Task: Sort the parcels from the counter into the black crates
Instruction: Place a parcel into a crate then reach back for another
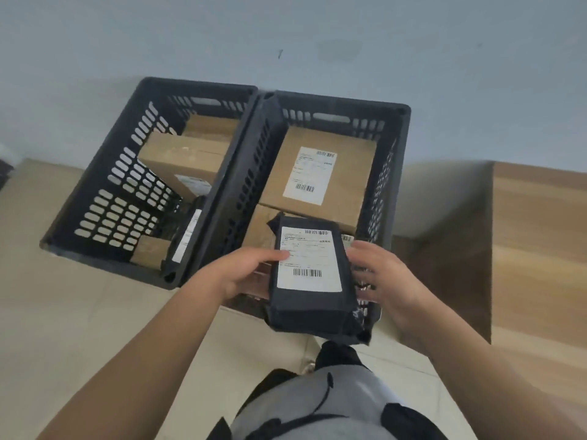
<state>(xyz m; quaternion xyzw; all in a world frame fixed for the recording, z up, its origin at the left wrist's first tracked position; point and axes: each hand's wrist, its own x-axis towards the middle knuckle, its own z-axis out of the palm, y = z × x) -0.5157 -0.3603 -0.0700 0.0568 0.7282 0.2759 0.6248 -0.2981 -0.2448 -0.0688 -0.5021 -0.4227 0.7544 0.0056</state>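
Two black crates stand side by side on the floor against the wall. A black parcel [309,309] with a white label hangs over the near edge of the right crate [394,147]. My left hand [244,271] grips its left side, thumb on the label. My right hand [384,281] holds its right side. The right crate holds a labelled cardboard box [343,173] and another box beneath it. The left crate [104,173] holds cardboard boxes [184,160] and a black parcel [187,236] standing on edge.
A wooden counter [536,249] stands at the right, its side close to the right crate. Pale floor tiles [79,312] spread to the left and in front of the crates. My own body and dark trousers show at the bottom.
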